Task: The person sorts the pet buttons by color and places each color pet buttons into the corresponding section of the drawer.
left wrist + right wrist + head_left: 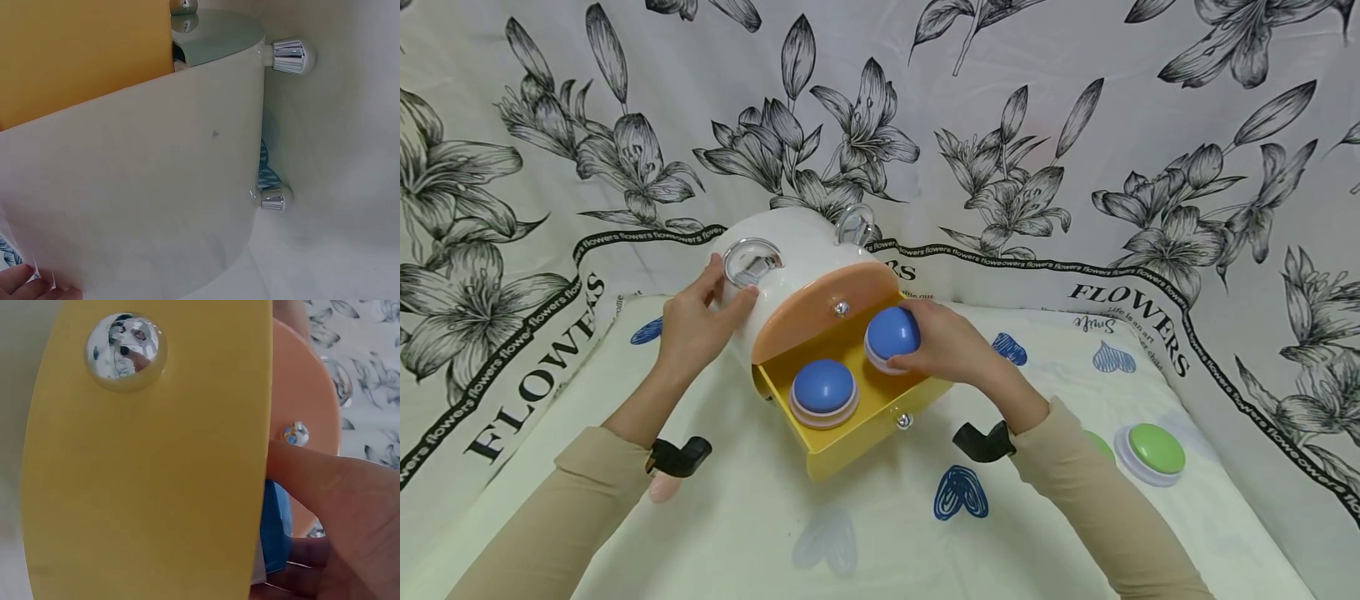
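A rounded white drawer box [805, 237] stands on the bed-like surface, its yellow drawer [850, 433] pulled out below an orange drawer front [820, 321]. My right hand [947, 337] grips a blue domed button [892, 332] with a pale base, over the right part of the drawer. Another blue button [824, 387] sits in the drawer's left part. On the box's upper left, my left hand [700, 317] rests with thumb and fingers spread beside a chrome ring [752, 260]. In the right wrist view the yellow drawer front [156, 475] hides part of the held button [275, 525].
Green domed buttons lie to the right, one whole [1156, 448] and one mostly behind the right sleeve [1097, 492]. A second chrome ring [854, 225] tops the box. The white cloth [737, 533] bears blue hearts, and a flowered curtain [1000, 100] hangs behind.
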The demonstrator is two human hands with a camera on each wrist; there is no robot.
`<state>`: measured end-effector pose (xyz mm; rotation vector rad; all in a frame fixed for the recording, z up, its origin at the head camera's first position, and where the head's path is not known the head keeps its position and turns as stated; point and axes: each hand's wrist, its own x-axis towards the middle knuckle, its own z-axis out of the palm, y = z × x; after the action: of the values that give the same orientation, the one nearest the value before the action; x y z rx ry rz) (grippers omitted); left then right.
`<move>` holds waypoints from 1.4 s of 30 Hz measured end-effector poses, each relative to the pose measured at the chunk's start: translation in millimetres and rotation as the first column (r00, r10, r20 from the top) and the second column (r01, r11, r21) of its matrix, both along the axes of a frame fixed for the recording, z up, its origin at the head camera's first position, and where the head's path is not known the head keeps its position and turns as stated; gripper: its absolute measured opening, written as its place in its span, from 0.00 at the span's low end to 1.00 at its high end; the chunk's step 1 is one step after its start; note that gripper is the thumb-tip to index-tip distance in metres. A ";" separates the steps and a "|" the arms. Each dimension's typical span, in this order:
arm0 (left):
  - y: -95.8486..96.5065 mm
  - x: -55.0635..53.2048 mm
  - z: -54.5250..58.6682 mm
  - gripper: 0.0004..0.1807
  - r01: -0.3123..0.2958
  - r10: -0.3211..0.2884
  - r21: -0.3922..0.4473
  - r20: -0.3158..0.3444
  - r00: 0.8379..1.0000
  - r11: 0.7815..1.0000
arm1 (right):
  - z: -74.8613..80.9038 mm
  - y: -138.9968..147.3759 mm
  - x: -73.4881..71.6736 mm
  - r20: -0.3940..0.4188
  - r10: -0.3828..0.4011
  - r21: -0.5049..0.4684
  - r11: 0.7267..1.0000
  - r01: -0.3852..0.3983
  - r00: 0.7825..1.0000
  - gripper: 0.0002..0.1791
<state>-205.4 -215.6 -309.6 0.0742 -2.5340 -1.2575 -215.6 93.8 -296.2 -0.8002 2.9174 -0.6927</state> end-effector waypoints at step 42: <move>-1.1 -1.0 -0.8 0.44 0.007 -0.007 -0.024 -0.017 1.000 1.000 | -12.3 -21.5 -17.7 0.158 0.124 0.237 0.958 -0.160 0.980 0.37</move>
<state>-206.4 -216.7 -310.4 0.0488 -2.5359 -1.2249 -233.3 72.3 -308.5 -0.8812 2.7129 -0.3464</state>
